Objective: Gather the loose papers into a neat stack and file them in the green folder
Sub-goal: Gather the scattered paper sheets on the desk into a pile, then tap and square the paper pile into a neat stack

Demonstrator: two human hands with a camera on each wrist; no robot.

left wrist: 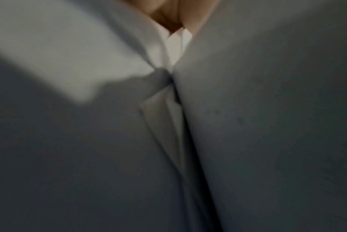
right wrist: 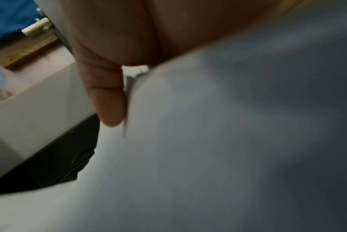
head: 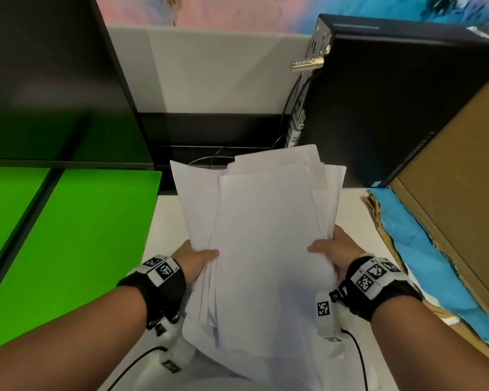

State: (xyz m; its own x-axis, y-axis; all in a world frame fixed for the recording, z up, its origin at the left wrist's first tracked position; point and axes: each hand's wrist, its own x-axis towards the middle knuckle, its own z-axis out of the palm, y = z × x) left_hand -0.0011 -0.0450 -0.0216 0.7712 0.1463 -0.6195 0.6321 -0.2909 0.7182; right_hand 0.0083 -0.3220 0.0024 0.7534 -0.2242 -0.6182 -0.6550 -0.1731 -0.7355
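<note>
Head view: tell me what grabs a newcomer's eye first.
A ragged sheaf of white papers held up at centre, its edges fanned and uneven, the left hand and right hand gripping its sides. Next, the bright green folder lying open on the desk at left.

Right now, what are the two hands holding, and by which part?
Both grip the uneven stack of white papers: the left hand on its left edge, the right hand on its right edge, thumbs on top, toward the near end.
</note>
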